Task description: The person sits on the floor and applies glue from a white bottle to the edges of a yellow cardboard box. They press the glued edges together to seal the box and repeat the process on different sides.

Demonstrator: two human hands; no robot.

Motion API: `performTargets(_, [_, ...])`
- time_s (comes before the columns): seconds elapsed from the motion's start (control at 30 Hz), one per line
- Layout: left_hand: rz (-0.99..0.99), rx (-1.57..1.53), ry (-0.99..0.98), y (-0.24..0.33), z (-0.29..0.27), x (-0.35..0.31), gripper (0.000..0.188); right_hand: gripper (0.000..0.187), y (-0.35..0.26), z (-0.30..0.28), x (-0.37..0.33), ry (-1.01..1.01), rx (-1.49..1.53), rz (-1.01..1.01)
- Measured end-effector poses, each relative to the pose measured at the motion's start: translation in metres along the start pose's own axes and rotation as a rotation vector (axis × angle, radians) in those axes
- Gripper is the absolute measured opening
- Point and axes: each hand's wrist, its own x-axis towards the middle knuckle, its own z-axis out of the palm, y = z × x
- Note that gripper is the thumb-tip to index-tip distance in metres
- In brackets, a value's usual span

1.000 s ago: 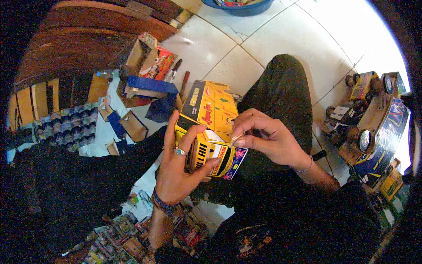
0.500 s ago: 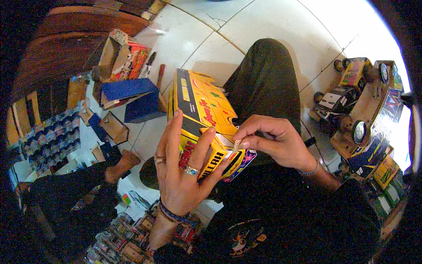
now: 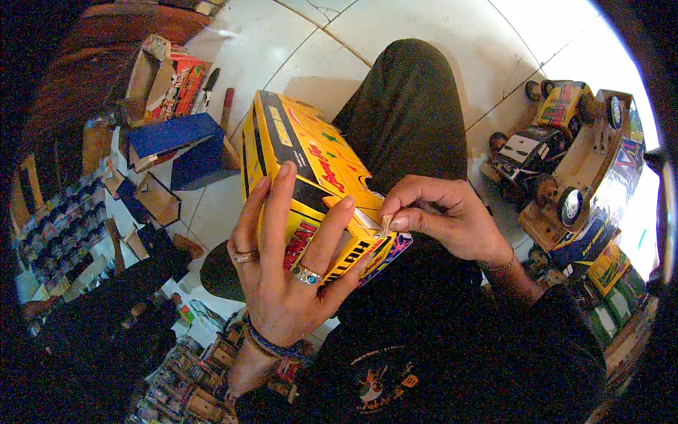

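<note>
Yellow model truck body (image 3: 311, 177) now raised closer over the lap. Left hand (image 3: 286, 283) splayed, gripping its near end; right hand (image 3: 441, 219) pinches a small tab (image 3: 387, 225) there. Fitting continues.

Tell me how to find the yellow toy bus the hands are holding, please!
Look at the middle of the picture, above the dark trouser leg on the white tiled floor. The left hand spreads over the yellow cardboard bus while the right hand pinches its near corner. Unlike the wheeled toy trucks on the right, it is held up and shows no wheels.
</note>
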Motion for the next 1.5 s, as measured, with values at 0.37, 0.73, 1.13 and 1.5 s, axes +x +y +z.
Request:
performTargets(0.37, [0.009,-0.010,-0.023,-0.007,0.001,0.008,0.052,0.015,-0.005,-0.004,0.004,-0.021,0.060,0.060])
performTargets(0.73, [0.037,-0.028,-0.047,-0.004,0.004,0.012,0.049,0.013,-0.003,-0.009,0.001,-0.014,0.151,0.109])
performTargets(1.13, [0.058,0.024,-0.052,0.005,0.017,0.013,0.049,0.017,0.010,-0.009,-0.002,0.029,0.106,0.038])
performTargets(1.5, [0.103,-0.082,0.000,0.000,0.018,0.012,0.047,0.014,0.004,0.000,-0.009,0.104,0.043,0.013])
